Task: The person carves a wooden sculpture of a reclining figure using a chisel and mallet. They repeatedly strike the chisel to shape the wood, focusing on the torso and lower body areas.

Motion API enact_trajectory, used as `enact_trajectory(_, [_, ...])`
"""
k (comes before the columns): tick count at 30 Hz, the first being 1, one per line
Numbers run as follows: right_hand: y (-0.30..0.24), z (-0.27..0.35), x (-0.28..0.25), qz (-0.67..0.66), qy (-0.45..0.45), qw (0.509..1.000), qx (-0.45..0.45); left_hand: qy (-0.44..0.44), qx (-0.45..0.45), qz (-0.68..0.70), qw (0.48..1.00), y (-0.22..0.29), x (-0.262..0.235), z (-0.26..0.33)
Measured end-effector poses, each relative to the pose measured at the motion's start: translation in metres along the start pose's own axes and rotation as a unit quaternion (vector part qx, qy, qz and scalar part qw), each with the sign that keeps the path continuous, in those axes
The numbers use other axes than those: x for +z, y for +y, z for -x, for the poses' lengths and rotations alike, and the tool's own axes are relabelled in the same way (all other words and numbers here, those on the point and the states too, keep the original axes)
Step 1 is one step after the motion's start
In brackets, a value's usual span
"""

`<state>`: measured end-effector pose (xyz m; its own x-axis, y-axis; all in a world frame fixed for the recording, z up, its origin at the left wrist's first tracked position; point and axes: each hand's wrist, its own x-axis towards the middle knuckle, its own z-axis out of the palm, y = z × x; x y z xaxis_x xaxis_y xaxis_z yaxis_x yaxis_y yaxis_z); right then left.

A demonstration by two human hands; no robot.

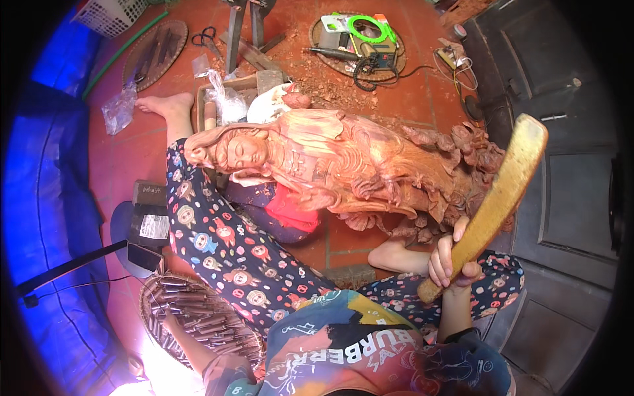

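We are gripping the stiff, weighty-looking wooden mallet low on its handle at centre right in our closed right hand, while our left hand's grip is hidden at lower left.

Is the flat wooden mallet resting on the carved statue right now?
No, the right hand holds the flat yellowish wooden mallet raised, apart from the reddish carved wooden statue lying on the floor.

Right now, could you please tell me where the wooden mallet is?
In the head view, the wooden mallet is on the right, raised in the right hand, beside the foot end of the carved wooden statue.
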<state>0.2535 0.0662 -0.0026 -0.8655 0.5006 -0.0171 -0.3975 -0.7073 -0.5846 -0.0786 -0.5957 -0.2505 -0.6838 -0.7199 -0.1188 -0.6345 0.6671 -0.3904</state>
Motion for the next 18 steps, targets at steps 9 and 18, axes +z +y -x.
enact_trajectory(9, [0.001, 0.012, -0.044, -0.041, -0.017, 0.999, -0.026, -0.051, 0.373, 0.604, 0.702, 0.099, -0.207, 0.191])
enact_trajectory(18, [0.010, 0.020, -0.063, -0.044, -0.062, 0.997, -0.013, -0.153, 0.894, 0.367, 0.206, 0.213, -0.323, 0.564])
